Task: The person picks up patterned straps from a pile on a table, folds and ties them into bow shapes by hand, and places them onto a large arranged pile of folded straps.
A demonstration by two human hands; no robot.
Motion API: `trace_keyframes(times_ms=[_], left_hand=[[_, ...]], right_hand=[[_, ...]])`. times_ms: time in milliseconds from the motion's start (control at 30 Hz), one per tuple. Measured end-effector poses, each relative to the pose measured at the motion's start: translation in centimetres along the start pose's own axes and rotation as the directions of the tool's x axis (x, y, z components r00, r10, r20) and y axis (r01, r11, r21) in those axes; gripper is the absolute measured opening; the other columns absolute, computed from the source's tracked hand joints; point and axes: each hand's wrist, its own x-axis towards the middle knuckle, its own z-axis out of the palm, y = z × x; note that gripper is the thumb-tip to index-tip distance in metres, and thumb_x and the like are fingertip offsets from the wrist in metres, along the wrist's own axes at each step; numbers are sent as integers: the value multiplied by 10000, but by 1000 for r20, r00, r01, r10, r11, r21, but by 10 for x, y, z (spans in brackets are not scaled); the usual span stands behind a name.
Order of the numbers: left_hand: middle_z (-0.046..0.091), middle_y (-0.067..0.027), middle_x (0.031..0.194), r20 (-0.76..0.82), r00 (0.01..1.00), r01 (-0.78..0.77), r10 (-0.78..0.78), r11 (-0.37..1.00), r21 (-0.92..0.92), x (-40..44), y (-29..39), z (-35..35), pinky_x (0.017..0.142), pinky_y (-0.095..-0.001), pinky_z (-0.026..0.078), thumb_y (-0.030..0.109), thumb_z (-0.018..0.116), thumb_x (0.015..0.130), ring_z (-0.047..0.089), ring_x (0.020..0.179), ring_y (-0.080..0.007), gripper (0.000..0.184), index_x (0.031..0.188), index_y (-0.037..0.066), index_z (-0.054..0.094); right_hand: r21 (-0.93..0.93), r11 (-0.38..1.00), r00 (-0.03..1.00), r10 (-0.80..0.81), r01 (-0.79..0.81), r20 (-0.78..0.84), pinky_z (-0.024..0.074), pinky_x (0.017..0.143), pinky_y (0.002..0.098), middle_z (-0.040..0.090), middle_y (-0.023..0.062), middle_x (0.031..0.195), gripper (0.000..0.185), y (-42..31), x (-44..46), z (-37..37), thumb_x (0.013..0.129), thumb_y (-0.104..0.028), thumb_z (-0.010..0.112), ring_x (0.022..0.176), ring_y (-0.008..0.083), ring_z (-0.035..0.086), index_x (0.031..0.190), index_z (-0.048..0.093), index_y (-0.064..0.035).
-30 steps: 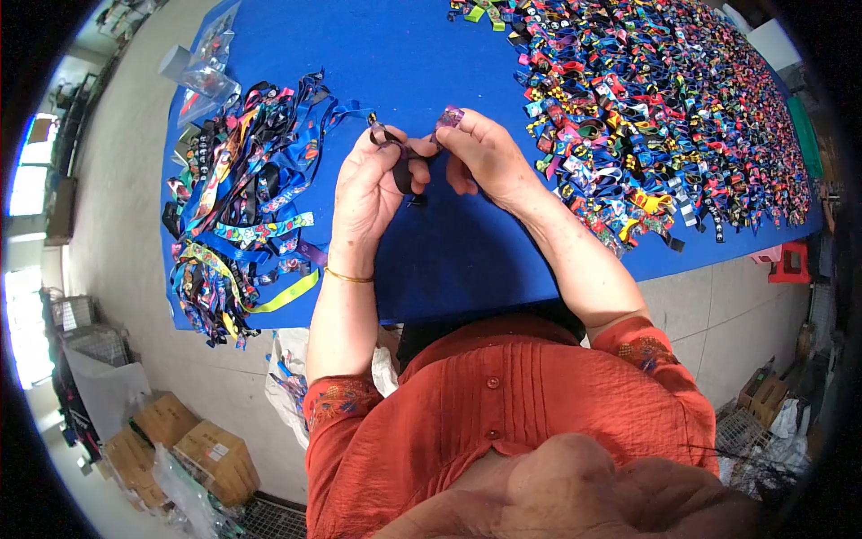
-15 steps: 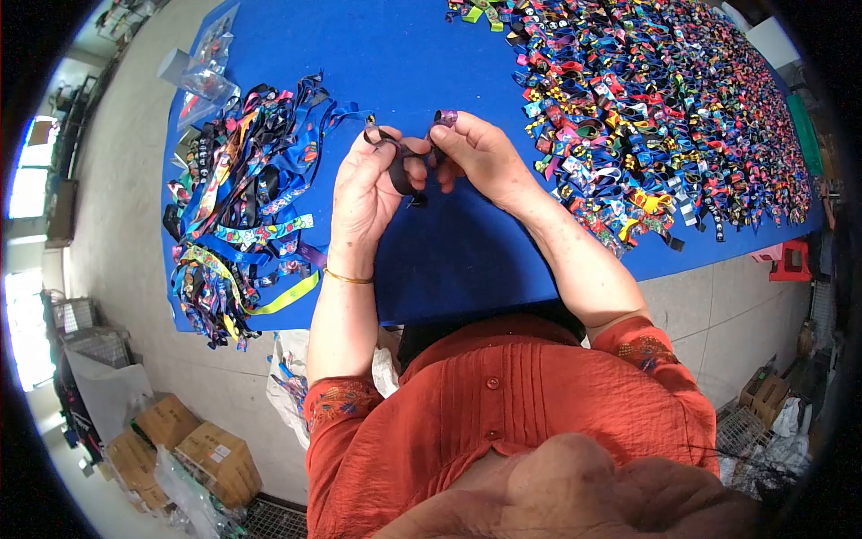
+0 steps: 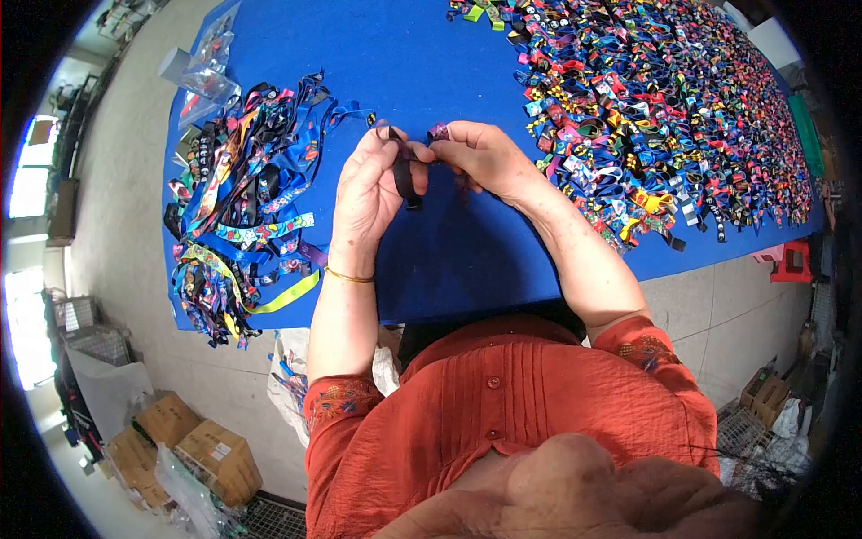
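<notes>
Strap (image 3: 405, 180), narrow & black w/ a bit of purple print, is up in the L hand (image 3: 368, 184) over the blue-covered bench (image 3: 431, 54), inboard of the near edge & left of its middle. L hand pinches it btwn thumb & fingers; its black tail hangs past the fingers. R hand (image 3: 489, 162) pinches a purple-printed strip (image 3: 438, 132), thumb vs. index finger, tip poking out on top. Fingers hide the mid part, so can't tell if strip & strap are 1 pc. Hands are close, fingertips nearly meeting; can't tell if they touch. Gold bangle (image 3: 348, 278) on L wrist.

Along bench's L edge: tangled pile of printed straps (image 3: 238, 184), mostly blue/black w/ multicolour prints, running down to the near L corner & partly over the edge there. Yellow-green strap (image 3: 289, 295) sticks out of it nr that corner. Blue strap (image 3: 346, 112) reaches from the pile twd L hand's fingertips. Clear plastic bag (image 3: 214, 76) w/ coloured contents lies by L edge, twd the far L corner.

R side of bench: big spread of looped straps (image 3: 628, 117), from the far edge to nr the near edge & out twd the R edge. Green strap pcs (image 3: 485, 13) sit at its L end, by the far edge.

On floor: red stool (image 3: 790, 261) off the near R corner; cardboard boxes (image 3: 215, 460) out beyond the near L corner.
</notes>
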Motion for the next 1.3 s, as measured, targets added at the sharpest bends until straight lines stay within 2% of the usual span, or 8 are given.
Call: trace_keyframes(times_ms=[100, 200, 400, 600, 800, 1000, 1133, 1300], left_hand=[[710, -195, 945, -24, 1000, 15, -14, 1000, 18, 1, -1, -4, 572, -280, 525, 150, 569, 1028, 648, 630, -216, 153, 1095, 13, 576], [716, -179, 924, 17, 1000, 7, -9, 990, 140, 1, 0, -9, 540, -270, 508, 149, 573, 1027, 637, 607, -200, 148, 1088, 14, 580], [720, -180, 972, -42, 999, 30, -23, 983, 182, 1, 0, -4, 575, -266, 502, 85, 577, 997, 624, 642, -190, 166, 1136, -6, 581], [713, -203, 1055, -38, 999, 6, -1, 991, 135, 2, -3, -9, 625, -296, 518, 51, 555, 985, 637, 714, -214, 233, 1202, -29, 572], [710, -236, 1092, -1, 1000, 27, -27, 996, 87, 1, 1, -9, 634, -310, 529, 79, 557, 996, 639, 716, -214, 157, 1118, -17, 582], [711, -240, 1077, 27, 998, 50, -53, 995, 88, 0, 3, -7, 695, -311, 594, 137, 518, 1047, 730, 852, -257, 168, 1094, -7, 591], [695, -261, 1102, 28, 999, 18, -19, 999, 49, 2, 1, -11, 767, -364, 626, 131, 504, 1052, 734, 929, -317, 177, 1115, -22, 566], [663, -299, 1160, 45, 999, 5, -2, 997, -71, 3, 0, -14, 830, -424, 638, 102, 494, 1052, 719, 989, -375, 190, 1158, -48, 544]], right_hand=[[2, 1000, 1000, 5, -5, 14, 371, 475, 201, 563, -43, 696, 199, 0, 0, -1, 1009, -242, 602, 574, 39, 519, 949, 694, -76], [25, 1000, 1000, -2, 2, -2, 374, 486, 204, 567, -40, 703, 205, -1, 1, 1, 1012, -243, 598, 581, 38, 511, 950, 693, -73], [56, 998, 999, -10, 12, -35, 364, 491, 204, 566, -41, 705, 228, 0, 1, 4, 1025, -255, 586, 578, 33, 495, 957, 694, -67], [105, 994, 998, -25, 32, -64, 309, 438, 210, 570, -44, 679, 239, -1, 1, 4, 1036, -249, 572, 497, 28, 432, 971, 702, -59], [128, 992, 998, 28, -21, -54, 321, 440, 239, 563, -40, 644, 261, -5, 1, 1, 1027, -248, 575, 494, 43, 445, 936, 724, -53], [85, 996, 999, 21, -17, -50, 337, 456, 229, 583, -50, 681, 245, -2, 2, 2, 1030, -242, 574, 529, 38, 463, 931, 715, -68], [133, 991, 1000, -10, 13, -21, 372, 474, 230, 600, -44, 719, 216, -4, 0, 3, 1038, -203, 551, 563, 43, 485, 953, 693, -65], [67, 997, 998, -47, 45, 35, 420, 493, 233, 618, -17, 744, 181, 5, 3, 1, 1036, -152, 531, 588, 69, 543, 954, 659, -54]])
